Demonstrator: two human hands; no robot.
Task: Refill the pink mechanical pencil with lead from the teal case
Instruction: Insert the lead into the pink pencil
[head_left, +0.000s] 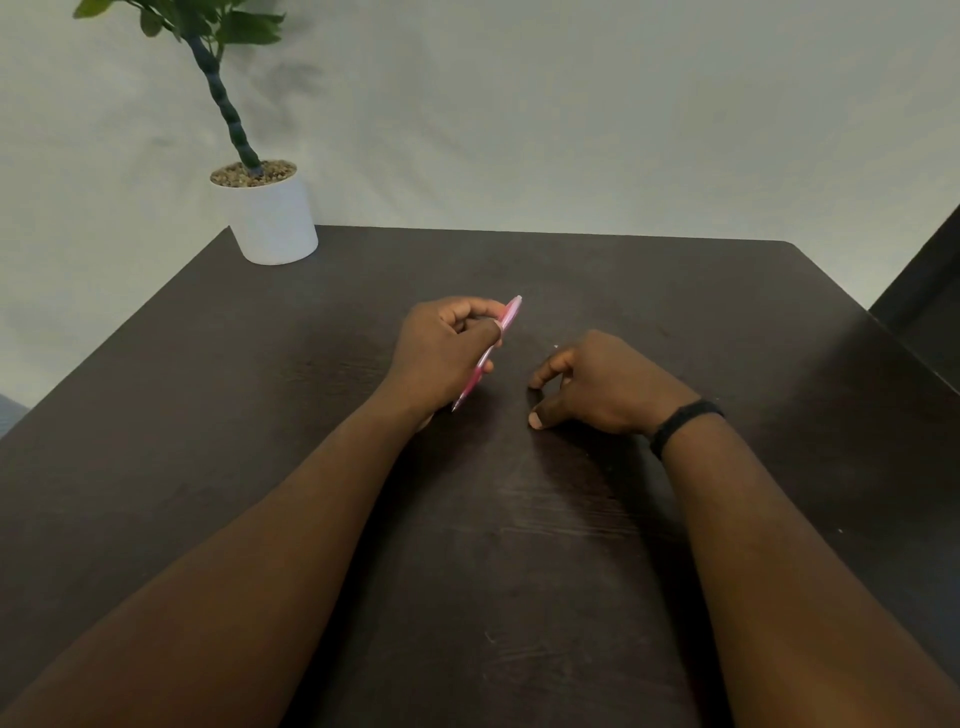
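My left hand (447, 353) grips the pink mechanical pencil (506, 319) near the middle of the dark table (260, 415). The pencil slants, its upper end pointing up and right, its tip low near my wrist. To the right, my right hand (597, 384) rests on the table with fingers curled and thumb out. A tiny pale speck shows at its fingertips; I cannot tell what it is. The teal case is not in view.
A white pot (275, 218) with a green plant stands at the table's far left corner, against a pale wall. A black band circles my right wrist (680, 423). The table's right edge drops off beside a dark surface (930, 291).
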